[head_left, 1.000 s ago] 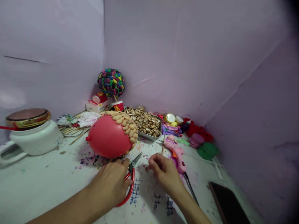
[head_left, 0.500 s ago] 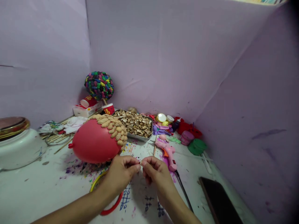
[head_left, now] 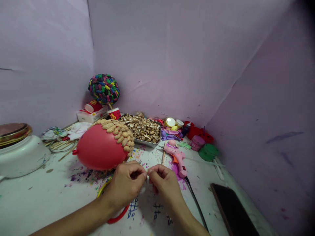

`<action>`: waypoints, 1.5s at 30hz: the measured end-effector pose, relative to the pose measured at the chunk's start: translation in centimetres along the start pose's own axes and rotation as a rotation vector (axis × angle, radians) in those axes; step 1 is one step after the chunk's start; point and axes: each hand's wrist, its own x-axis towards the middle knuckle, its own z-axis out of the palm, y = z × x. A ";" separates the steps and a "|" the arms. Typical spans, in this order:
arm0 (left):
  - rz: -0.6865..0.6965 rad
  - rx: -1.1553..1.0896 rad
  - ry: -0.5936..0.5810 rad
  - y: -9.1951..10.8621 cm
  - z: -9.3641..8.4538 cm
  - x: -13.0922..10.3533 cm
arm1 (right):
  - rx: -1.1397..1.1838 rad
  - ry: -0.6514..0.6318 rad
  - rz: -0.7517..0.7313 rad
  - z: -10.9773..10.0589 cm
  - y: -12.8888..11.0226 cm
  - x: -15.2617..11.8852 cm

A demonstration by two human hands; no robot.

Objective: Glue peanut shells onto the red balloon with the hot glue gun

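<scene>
Pinches with left hand, thumb against curled fingers; pinches likewise with right hand. Brings both sets of fingertips nearly together above the white table, around a small pale bit, too small to identify. Cannot tell exactly how much each grips.

Has the red balloon lying on its side on the table, beyond and left of left hand, knot to the left, peanut shells stuck in overlapping rows over its top and right end. Shows red-and-yellow loop handles under left wrist, partly hidden.

Includes metal tray full of loose shells behind the balloon. Also pink glue gun beyond right hand, black cord running toward the near edge; dark phone at right; green container farther back; multicoloured ball above red cup; white pot at far left.
</scene>
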 end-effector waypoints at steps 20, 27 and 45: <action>-0.116 -0.160 -0.003 -1.1 0.0 0.3 | -0.264 -0.141 -0.112 -1.1 0.0 0.7; -0.133 -0.191 -0.021 -0.9 0.0 0.4 | -0.483 -0.136 -0.215 -1.7 -0.3 0.3; 0.119 0.355 -0.148 -0.8 -0.8 -0.2 | -1.199 -0.276 -0.603 -2.7 -2.5 -1.0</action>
